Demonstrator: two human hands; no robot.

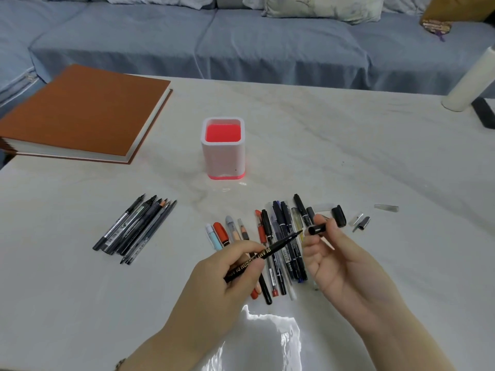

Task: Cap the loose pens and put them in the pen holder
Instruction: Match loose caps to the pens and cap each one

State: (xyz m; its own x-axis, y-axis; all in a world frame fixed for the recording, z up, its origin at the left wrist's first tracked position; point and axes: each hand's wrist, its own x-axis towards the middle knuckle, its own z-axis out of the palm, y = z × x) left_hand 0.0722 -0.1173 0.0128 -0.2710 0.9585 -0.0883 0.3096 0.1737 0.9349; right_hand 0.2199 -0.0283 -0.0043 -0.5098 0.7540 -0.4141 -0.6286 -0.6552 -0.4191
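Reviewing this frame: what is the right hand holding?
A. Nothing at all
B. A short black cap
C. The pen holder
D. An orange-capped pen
B: the right hand pinches a short black cap at its fingertips, facing the tip of the black pen that the left hand grips.

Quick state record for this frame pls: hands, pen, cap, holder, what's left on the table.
left hand: grips black pen, tip toward black cap
right hand: fingers pinch black cap, not yet on pen
pen holder: upright, no pens visible inside
left bundle: dark pens, side by side
centre pile: mixed pens beneath hands
loose caps: right of pile
book: brown, far left
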